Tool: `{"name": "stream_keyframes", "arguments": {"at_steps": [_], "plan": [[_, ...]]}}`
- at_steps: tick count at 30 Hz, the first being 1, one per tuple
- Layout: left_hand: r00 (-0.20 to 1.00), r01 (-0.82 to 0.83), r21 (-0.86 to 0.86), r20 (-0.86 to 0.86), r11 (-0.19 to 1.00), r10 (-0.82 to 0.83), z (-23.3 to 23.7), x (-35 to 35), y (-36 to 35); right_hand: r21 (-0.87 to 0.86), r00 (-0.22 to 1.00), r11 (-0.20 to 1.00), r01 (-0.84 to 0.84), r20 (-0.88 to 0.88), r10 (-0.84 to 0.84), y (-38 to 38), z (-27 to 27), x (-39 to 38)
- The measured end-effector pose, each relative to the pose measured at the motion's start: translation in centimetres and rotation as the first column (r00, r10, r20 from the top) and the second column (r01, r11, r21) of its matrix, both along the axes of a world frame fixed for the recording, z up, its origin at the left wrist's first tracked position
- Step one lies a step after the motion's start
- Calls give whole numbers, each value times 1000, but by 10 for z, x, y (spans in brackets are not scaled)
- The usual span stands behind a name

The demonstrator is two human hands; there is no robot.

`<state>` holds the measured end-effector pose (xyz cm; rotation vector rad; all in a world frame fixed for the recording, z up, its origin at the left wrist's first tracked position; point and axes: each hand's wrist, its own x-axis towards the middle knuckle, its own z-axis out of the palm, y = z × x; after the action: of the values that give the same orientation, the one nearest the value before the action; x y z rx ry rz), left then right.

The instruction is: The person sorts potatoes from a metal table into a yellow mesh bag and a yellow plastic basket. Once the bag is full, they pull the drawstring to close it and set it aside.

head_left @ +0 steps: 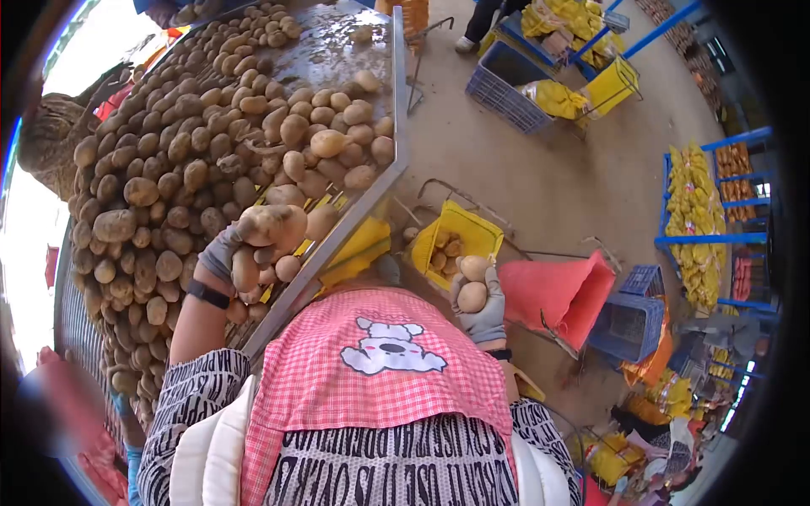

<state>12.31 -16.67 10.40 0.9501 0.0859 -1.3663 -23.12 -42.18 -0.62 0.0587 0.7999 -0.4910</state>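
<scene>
My left hand (240,253), in a grey glove with dirty fingertips, is over the heap of potatoes (160,190) on the metal-edged table, its fingers curled around a potato (245,268). In my right hand (481,314), also gloved in grey, are two potatoes, an upper one (474,268) and a lower one (472,297). This hand is beside a yellow bag (483,233) with potatoes inside, held open on a frame. Near my left hand, yellow strips show between potatoes at the table's edge.
The table's metal rim (337,232) runs close before me. A red open bag (544,291) and blue crates (629,325) are at the right. Farther off are a blue crate (509,88), racks of yellow sacks (693,219) and a person's shoe (465,45). Another person is at lower left.
</scene>
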Motion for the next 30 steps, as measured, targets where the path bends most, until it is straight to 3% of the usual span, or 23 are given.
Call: {"name": "stream_keyframes", "arguments": {"at_steps": [2, 4, 6, 8, 9, 10, 11, 12, 13, 14, 16, 18, 19, 20, 21, 23, 24, 26, 28, 29, 30], "plan": [[882, -68, -295, -465, 953, -81, -17, -47, -64, 20, 999, 1000, 16, -41, -15, -4, -16, -17], [869, 245, -373, -324, 895, -373, -66, -67, -124, -95, 971, 992, -80, -232, 56, -6, -26, -19], [858, 444, -386, -77, 809, -508, -43, -108, -181, -100, 962, 993, -55, -270, 26, -11, -34, -18], [815, 577, -11, 71, 816, -575, -104, -131, -211, 4, 978, 999, -42, -206, 41, -20, -47, -19], [849, 486, 219, 112, 846, -516, -89, -140, -211, 42, 935, 998, -39, -350, 51, -26, -52, -17], [867, 452, 230, 115, 862, -485, -90, -142, -204, 49, 936, 996, -77, -342, 89, -28, -47, -13], [650, 405, 288, 576, 868, -495, -94, -140, -193, 0, 906, 998, -69, -418, 63, -25, -41, -12], [244, 337, 343, 868, 877, -433, -96, -135, -180, -49, 872, 997, -67, -489, 35, -22, -37, -8], [269, 268, 203, 923, 942, -276, -92, -129, -163, -31, 873, 993, -111, -480, 82, -21, -38, -5], [271, 231, 221, 921, 947, -281, -90, -116, -145, -47, 888, 990, -134, -449, 99, -19, -42, -3], [96, 15, 82, 992, 997, -83, -79, -78, -115, -62, 900, 983, -173, -415, 132, -22, -38, 15], [-152, -269, 103, 977, 958, -148, -85, -34, -83, -292, 797, 800, -525, -498, 342, -16, -17, 43], [-188, -357, 187, 945, 915, -266, -82, -13, -68, -324, 737, 731, -600, -578, 349, -5, 17, 70], [-211, -446, 260, 900, 857, -382, -78, 4, -56, -325, 730, 718, -616, -578, 365, -4, 13, 89], [-207, -464, 259, 898, 847, -388, -80, 14, -43, -482, 729, 552, -680, -528, 436, -1, 2, 105], [-264, -346, 459, 790, 819, -554, -83, 24, -26, -706, 674, 163, -689, -542, 502, 9, -1, 142], [-251, -357, 459, 792, 814, -557, -82, 30, -24, -756, 649, -44, -653, -588, 482, 19, 1, 167], [43, -333, 706, 673, 624, -738, -75, 41, -26, -740, 684, -532, -412, -637, 356, 35, 17, 212], [76, -327, 745, 634, 581, -770, -74, 40, -26, -564, 750, -803, -192, -612, 251, 52, 16, 253], [126, -364, 734, 648, 573, -751, -64, 31, -28, -560, 745, -809, -178, -614, 261, 59, 13, 268], [173, -399, 725, 661, 562, -730, -58, 25, -28, -380, 588, -896, -231, -788, 183, 66, 11, 281]]}}
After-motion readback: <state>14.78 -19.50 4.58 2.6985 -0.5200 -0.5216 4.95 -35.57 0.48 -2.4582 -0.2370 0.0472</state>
